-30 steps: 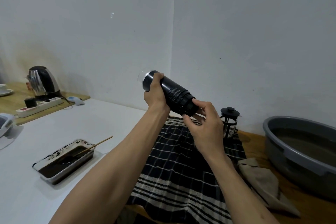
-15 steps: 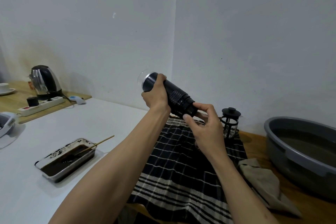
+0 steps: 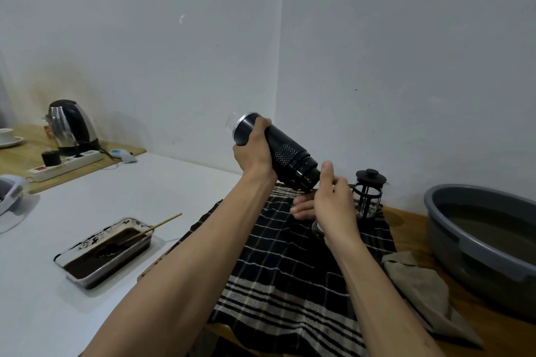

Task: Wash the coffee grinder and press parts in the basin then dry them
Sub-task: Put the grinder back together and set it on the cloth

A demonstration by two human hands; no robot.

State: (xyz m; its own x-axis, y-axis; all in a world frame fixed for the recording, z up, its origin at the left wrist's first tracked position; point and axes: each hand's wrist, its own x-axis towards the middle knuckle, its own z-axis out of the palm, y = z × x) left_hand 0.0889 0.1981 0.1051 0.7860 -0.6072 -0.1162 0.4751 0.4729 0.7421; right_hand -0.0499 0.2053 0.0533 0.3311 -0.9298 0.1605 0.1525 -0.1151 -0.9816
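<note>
The coffee grinder [image 3: 275, 151] is held in the air above the far end of the checked cloth [image 3: 290, 284], well clear of the desk [image 3: 87, 211]. Its long axis runs on a slant: the capped upper end points up and to the left, the lower black section points down and to the right, toward the basin [image 3: 475, 229].

The left hand [image 3: 255, 151] is clenched around the upper half of the barrel, just below the cap, and carries the whole weight. The right hand [image 3: 330, 203] is right at the lower end, just beside it. Its thumb is raised next to the rim of the bottom section and its fingers [image 3: 301, 209] curl underneath, loosely, not clamped on the barrel. Something small and ring-shaped shows below this hand, but whether the hand holds it cannot be told.

So the lower end lies up and to the left of the right hand, almost touching the thumb. In my judgement the coming move is a twist or pull of that bottom section along the slanted axis, with the right hand the nearer one to do it while the left braces.

The French press [image 3: 368, 194] stands on the cloth's far right corner, behind the right hand, and a beige rag [image 3: 420, 284] lies between cloth and basin. Water fills the basin at the right.
</note>
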